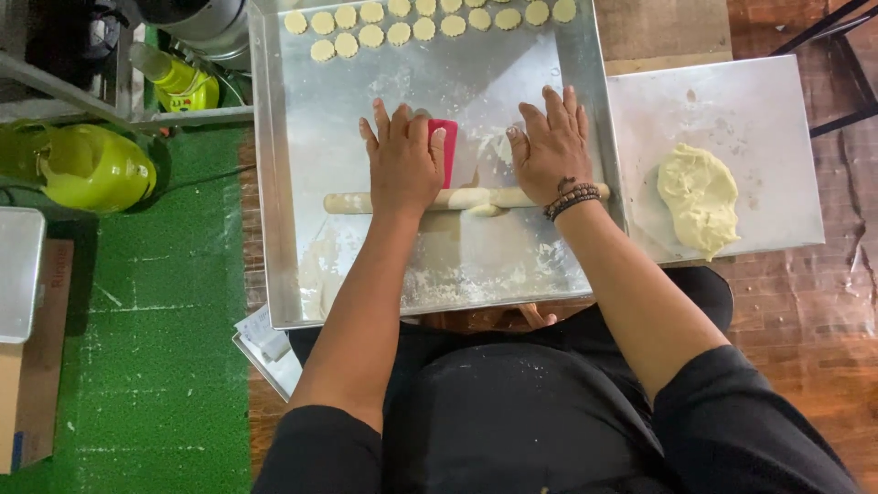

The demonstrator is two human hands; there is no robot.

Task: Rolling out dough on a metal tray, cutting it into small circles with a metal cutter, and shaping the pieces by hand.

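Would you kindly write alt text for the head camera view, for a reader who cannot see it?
Seen from above, a person's left hand and right hand press flat on a wooden rolling pin over a floured metal tray. Round cut dough pieces line the tray's far end, and a dough lump lies on a board to the right.

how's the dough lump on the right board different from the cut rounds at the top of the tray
The dough lump is one big, uneven mass; the cut rounds are many small, flat discs with neat edges. The lump lies alone on the white board, while the rounds lie in rows at the far end of the metal tray. Neither hand touches either: both rest on the rolling pin. Both share a pale yellow colour.
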